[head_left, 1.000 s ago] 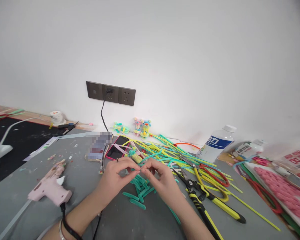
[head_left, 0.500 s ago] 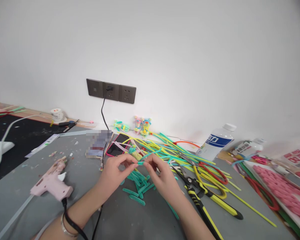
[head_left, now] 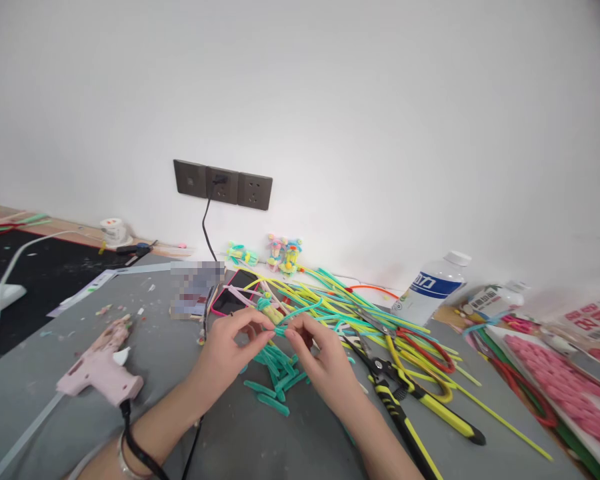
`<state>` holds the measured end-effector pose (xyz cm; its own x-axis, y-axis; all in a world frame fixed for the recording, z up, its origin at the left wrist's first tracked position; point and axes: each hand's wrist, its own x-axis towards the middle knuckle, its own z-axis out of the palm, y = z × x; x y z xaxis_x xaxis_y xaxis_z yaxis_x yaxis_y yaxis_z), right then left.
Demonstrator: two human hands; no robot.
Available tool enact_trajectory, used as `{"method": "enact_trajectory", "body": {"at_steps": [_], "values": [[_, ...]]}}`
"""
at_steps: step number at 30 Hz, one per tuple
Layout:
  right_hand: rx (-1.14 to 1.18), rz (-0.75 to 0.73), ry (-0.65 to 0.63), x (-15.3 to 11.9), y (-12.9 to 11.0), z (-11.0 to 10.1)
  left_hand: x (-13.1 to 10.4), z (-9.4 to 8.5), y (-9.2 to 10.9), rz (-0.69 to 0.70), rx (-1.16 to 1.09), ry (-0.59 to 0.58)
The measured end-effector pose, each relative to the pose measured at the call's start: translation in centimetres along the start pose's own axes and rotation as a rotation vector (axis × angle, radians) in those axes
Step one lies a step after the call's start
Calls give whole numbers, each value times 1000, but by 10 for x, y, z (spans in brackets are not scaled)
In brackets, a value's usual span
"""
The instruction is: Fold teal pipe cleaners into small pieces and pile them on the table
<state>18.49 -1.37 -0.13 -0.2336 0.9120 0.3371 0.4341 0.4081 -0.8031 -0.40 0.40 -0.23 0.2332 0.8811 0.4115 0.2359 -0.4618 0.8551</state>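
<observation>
My left hand (head_left: 233, 347) and my right hand (head_left: 316, 350) meet over the grey table, each pinching one end of a short teal fuzzy stem piece (head_left: 280, 330). Just below them lies a pile of cut teal pieces (head_left: 279, 370). Behind the fingertips rests a small green and yellow figure (head_left: 269, 307). Long yellow and teal stems (head_left: 340, 300) spread out behind and to the right of my right hand. Black and yellow pliers (head_left: 405, 390) lie right of that hand, beside red-handled scissors (head_left: 425, 347).
A pink glue gun (head_left: 103, 367) with a black cord lies at the left. A phone (head_left: 235, 291) is behind my left hand. Finished figures (head_left: 284, 255) stand by the wall. A bottle (head_left: 435, 287) and a pink braided piece (head_left: 560, 380) are at the right.
Both hands keep their pinch on the teal piece, with the fingertips slightly closer together. The view has shifted a little.
</observation>
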Motion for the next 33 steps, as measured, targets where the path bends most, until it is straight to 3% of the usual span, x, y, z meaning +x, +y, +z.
{"method": "enact_trajectory", "body": {"at_steps": [7,13,33], "values": [[-130,-79,-7,-2,3,2,1,2,0,-28,21,6],[-170,-137,-10,-3,1,2,0,2,3,-11,58,-64],[-225,-135,-48,-6,-4,3,-3,3,3,-24,97,-126]]}}
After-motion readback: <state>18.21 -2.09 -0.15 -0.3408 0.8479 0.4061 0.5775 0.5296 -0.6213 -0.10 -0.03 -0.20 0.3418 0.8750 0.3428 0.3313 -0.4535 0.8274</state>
